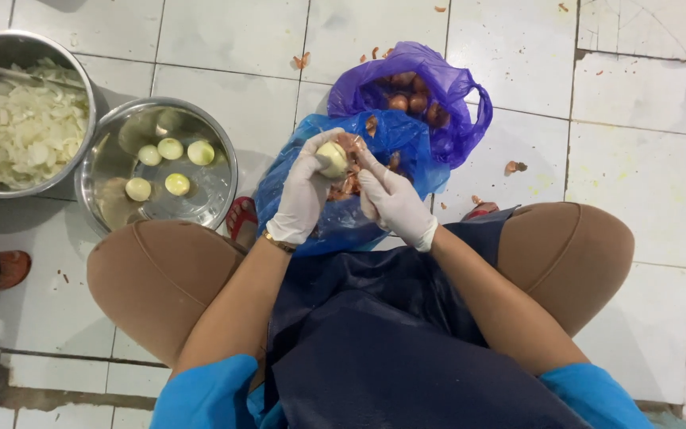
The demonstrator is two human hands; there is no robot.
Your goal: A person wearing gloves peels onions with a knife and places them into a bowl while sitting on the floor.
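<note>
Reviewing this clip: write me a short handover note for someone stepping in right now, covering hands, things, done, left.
Left hand, gloved, holds a nearly peeled onion over the blue bag. Right hand, gloved, pulls skin off it.
Done: four peeled onions lie in the steel bowl; sliced onion fills the other bowl.
Left: unpeeled onions remain in the purple bag.
</note>
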